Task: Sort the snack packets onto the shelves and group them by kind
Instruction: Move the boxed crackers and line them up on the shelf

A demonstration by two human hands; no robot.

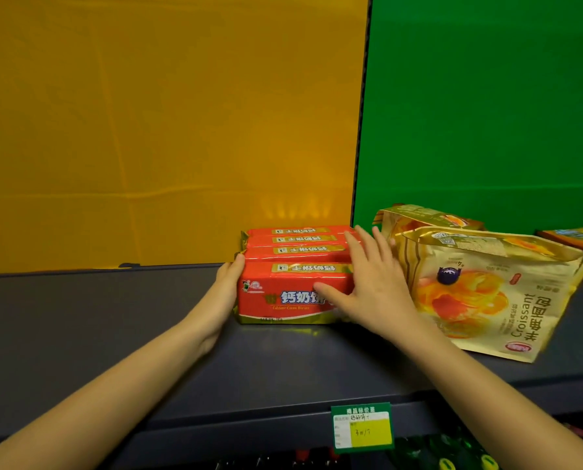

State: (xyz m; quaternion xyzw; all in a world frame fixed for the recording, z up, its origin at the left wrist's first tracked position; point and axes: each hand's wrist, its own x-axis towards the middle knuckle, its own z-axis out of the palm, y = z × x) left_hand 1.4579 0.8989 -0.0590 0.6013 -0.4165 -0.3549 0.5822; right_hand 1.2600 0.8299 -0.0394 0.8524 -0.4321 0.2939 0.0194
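Four red calcium cream biscuit packets (293, 266) in a row on the dark grey shelf (96, 317), one behind another, front packet facing the camera, rear packet close to the yellow back panel (164, 130). Left hand (227, 283) flat against the left end of the front packet, fingers hidden behind it, thumb tip near the top left corner; pressing rather than wrapping, as far as visible. Right hand (368, 283) spread wide over the right end of the row, palm down, fingers fanned across the tops of the packets, thumb lying on the front face of the nearest one; open and flat, nothing enclosed. Row thus bracketed between both hands.

Just beside the right hand, two gold croissant bags (480, 286) upright and leaning, one behind the other, the front one touching or nearly touching the hand's outer edge; set before the green back panel (486, 113). Further right, at the frame edge, orange packets (575, 237) lying flat, only partly in view.

On the shelf's front lip, a green price tag (363, 427) with a yellow patch and handwriting, too small to read. Below the lip, dark goods with green and red spots, blurred.
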